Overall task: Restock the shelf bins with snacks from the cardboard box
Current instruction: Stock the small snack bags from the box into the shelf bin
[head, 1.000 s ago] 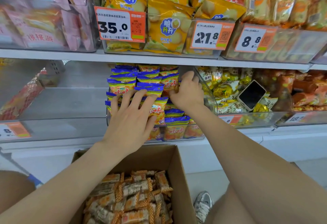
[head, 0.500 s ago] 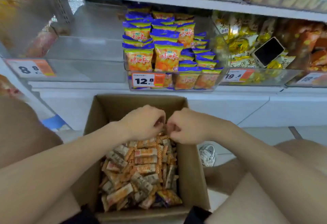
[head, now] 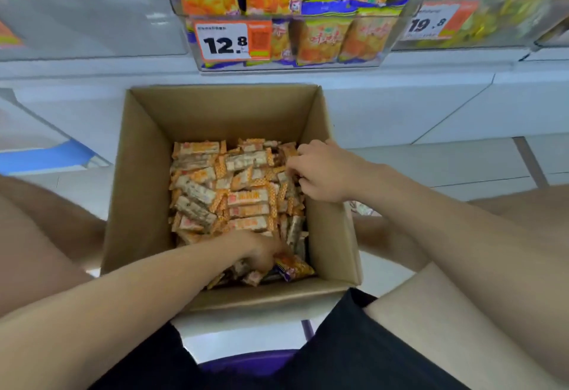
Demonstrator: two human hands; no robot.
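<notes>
Step in hand: gathering stock from the cardboard box (head: 144, 180). Judged to be the start of one fetch-and-fill round, with nothing lifted clear yet.

Stock: snack bars (head: 243, 202) in orange-and-white wrappers, heaped loose across the box bottom. Box standing on the floor, just near of the shelf bin (head: 308, 65).

Bin: clear-fronted, far centre, price tag (head: 232, 40) reading 12.8. Filled with orange-and-blue packets (head: 320, 39) right up to the front wall.

Left hand (head: 261, 251): reaching in over the near wall, low at the near right of the heap, palm down. Fingertips buried among the bars, just beside an orange-and-purple packet (head: 295, 268). Grip hidden, so cannot tell whether pinching or only digging.

Right hand (head: 323, 171): entering over the right wall at the far right of the heap, wrist bent, fingers curled leftward. Grip closed on the topmost bars there.

Next move, judged: a firm handful in each hand, a straight lift past the box walls, then a carry up and far to a bin. No matching bin for these bars identifiable here, since the one above holds a different product. Slick wrappers and loose handfuls make spills likely.
</notes>
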